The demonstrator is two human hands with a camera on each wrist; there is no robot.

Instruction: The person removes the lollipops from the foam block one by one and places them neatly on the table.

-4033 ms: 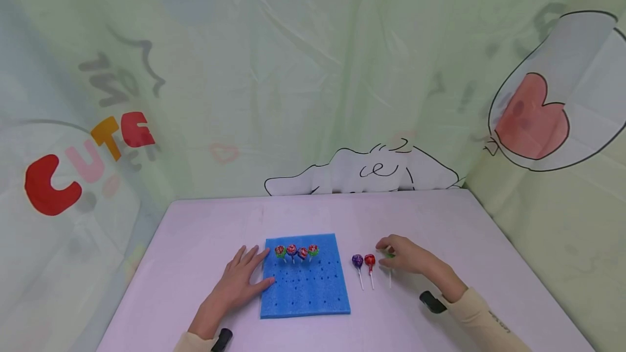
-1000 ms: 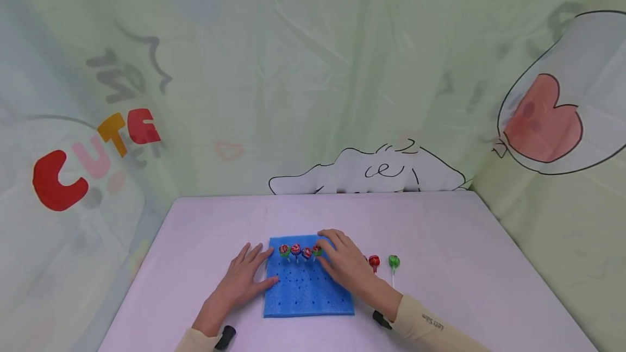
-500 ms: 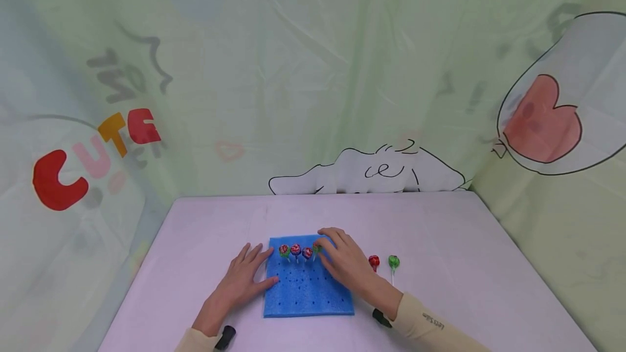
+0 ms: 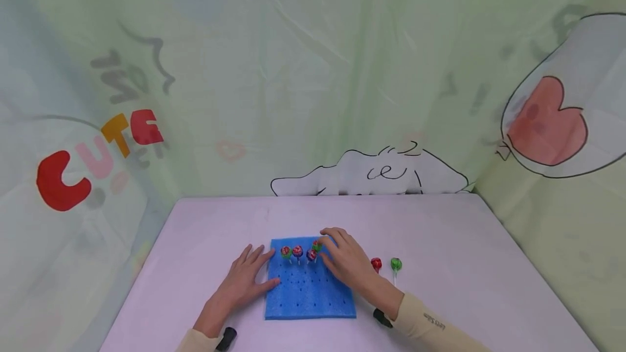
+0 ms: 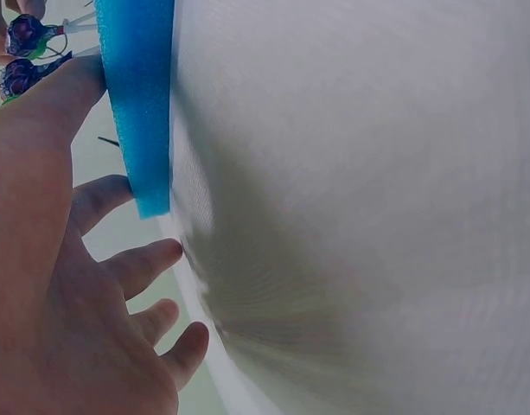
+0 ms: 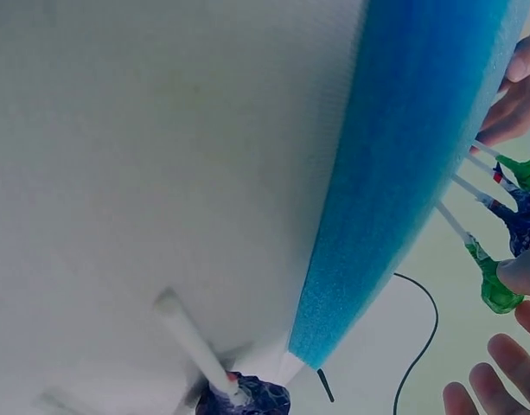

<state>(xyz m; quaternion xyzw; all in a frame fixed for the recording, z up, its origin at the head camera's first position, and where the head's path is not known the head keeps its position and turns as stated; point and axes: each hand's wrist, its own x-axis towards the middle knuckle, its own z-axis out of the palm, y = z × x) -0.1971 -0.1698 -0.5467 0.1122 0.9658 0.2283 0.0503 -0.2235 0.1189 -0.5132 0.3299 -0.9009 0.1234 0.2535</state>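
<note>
Changes on record. Right hand (image 4: 349,265): four seconds ago over the green lollipop (image 4: 396,263) lying on the desk (image 4: 220,227); now at the back row of the blue foam board (image 4: 310,306), thumb and forefinger pinching the fourth lollipop from the left (image 4: 317,245), green and red. Third lollipop (image 4: 311,255), purple and red: gap to the fourth narrower than half a second ago, the two heads now close together. Left hand (image 4: 238,281): unchanged, fingers straight and spread, resting at the board's left edge.

Count.
Foam board: one, flat on the desk, with rows of small holes across its front part.
Lollipops standing in the board: four, in one back row, heads up; the remaining two, from the left, are the first lollipop (image 4: 286,252), green and red, and the second lollipop (image 4: 297,251), purple and red.
Lollipops on the desk, right of the board: three; the green, a red lollipop (image 4: 376,263) beside it, and a purple lollipop (image 6: 245,398), hidden from the head view by the right arm.
Hands: two.
Beige sleeves (image 4: 437,325): two, the right one lettered.
Black wrist devices (image 4: 227,338): two.
</note>
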